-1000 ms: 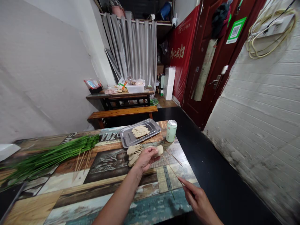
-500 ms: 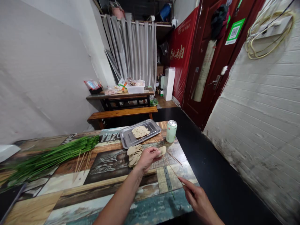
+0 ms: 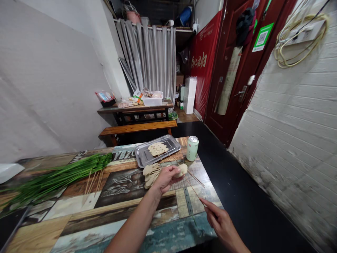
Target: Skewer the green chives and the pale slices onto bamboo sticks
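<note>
Pinching a pale food slice [image 3: 182, 169] steady, the left hand [image 3: 165, 178] holds it just right of the slice pile [image 3: 151, 173]. Nearer, the right hand [image 3: 222, 222] grips a thin stick [image 3: 191, 186] so its tip points at that slice.

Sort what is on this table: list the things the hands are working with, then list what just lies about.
In use:
left hand pinching a pale slice
right hand holding a bamboo skewer
pile of slices by the left hand
metal tray with slices

Lying about:
green can
green chives
loose skewers beside them
</note>
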